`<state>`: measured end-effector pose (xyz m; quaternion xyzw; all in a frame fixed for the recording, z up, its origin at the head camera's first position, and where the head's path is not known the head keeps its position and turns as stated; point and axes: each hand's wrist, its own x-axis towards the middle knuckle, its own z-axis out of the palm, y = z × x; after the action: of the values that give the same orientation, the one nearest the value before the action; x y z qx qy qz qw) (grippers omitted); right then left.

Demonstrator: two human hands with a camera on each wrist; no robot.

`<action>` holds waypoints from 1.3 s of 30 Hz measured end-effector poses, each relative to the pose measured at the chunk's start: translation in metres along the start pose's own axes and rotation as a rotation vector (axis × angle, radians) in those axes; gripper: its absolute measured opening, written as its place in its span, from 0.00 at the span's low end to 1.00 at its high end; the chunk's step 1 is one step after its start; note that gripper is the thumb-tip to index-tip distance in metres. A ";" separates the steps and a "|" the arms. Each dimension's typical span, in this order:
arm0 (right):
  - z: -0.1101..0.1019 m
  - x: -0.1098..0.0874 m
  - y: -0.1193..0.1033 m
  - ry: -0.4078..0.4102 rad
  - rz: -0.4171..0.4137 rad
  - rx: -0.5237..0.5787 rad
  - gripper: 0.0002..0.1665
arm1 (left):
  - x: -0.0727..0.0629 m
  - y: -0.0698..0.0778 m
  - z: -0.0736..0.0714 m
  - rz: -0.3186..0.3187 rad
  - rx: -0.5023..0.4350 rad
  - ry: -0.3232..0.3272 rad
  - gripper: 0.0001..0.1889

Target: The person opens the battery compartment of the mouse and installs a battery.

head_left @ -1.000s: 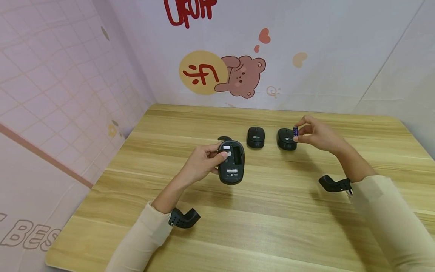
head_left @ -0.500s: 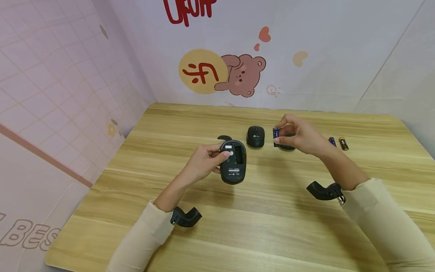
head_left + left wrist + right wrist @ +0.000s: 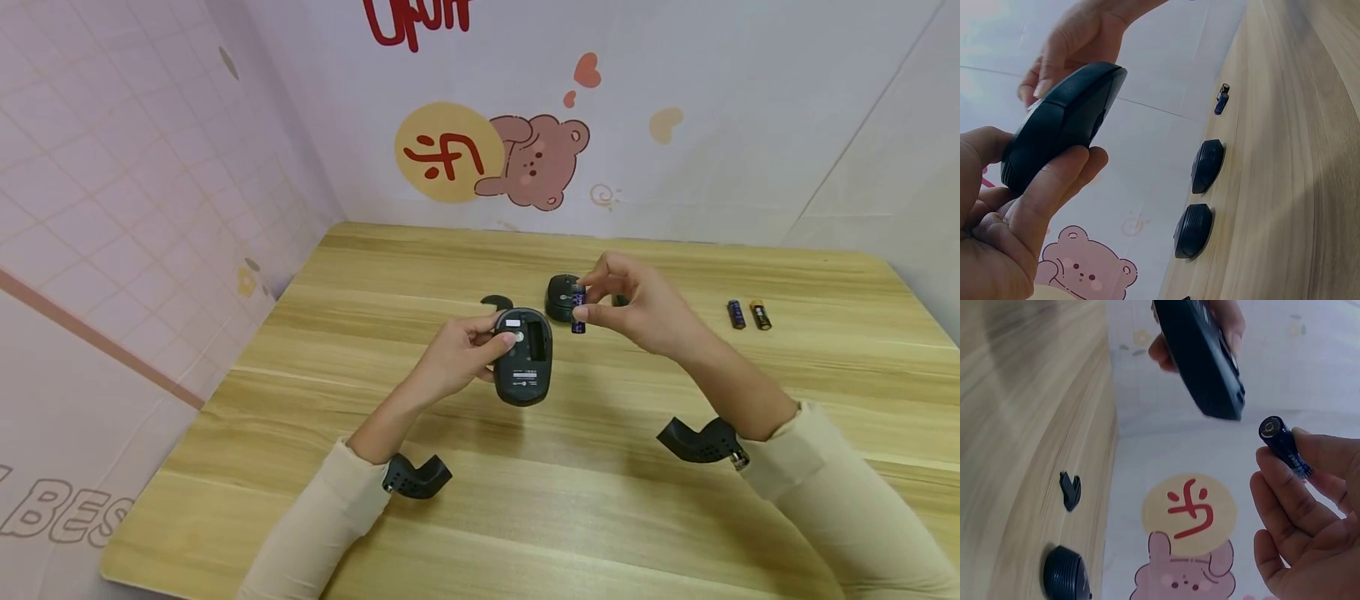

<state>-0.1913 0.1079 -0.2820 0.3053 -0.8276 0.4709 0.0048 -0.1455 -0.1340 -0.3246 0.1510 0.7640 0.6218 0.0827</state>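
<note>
My left hand [image 3: 453, 362] grips a black computer mouse [image 3: 522, 375], held above the table with its underside towards me. An open, dark battery compartment [image 3: 537, 340] shows on that underside, and the thumb lies beside it. To the right, my right hand [image 3: 637, 304] pinches a dark blue battery [image 3: 578, 310] between thumb and fingers, upright and a short way from the mouse. In the right wrist view the battery's flat end [image 3: 1270, 427] points towards the camera, with a gap between it and the mouse.
A black battery cover [image 3: 497, 301] lies behind the held mouse. Two more black mice, one nearer [image 3: 1193, 231] and one farther [image 3: 1207, 166] in the left wrist view, stand on the wooden table [image 3: 420, 267]. A blue battery [image 3: 737, 314] and a black-and-gold battery [image 3: 761, 315] lie at the right.
My right hand has carried the blue battery leftwards, from beside the right-hand mouse to near the held mouse. The left hand with its mouse has shifted slightly right.
</note>
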 end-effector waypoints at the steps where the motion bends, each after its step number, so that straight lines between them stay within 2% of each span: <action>1: 0.002 0.000 -0.002 0.006 -0.009 0.004 0.11 | 0.000 0.000 0.000 0.002 0.002 -0.002 0.21; 6: 0.011 0.002 -0.009 0.029 -0.062 0.012 0.10 | 0.000 0.000 0.001 0.003 -0.004 -0.014 0.21; 17: 0.027 0.004 -0.016 0.092 -0.095 0.050 0.09 | 0.000 0.000 0.003 0.022 -0.024 -0.042 0.21; 23: 0.033 0.004 -0.015 0.128 -0.135 0.009 0.09 | 0.000 0.000 0.003 0.029 -0.032 -0.052 0.22; 31: 0.040 0.002 -0.015 0.170 -0.188 -0.122 0.10 | 0.001 0.000 0.002 0.014 -0.028 -0.041 0.22; 39: 0.044 0.000 -0.012 0.194 -0.253 -0.160 0.10 | 0.001 0.000 0.001 0.004 -0.025 -0.031 0.22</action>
<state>-0.1730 0.0689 -0.2968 0.3588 -0.8129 0.4267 0.1683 -0.1463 -0.1328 -0.3242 0.1611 0.7546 0.6289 0.0954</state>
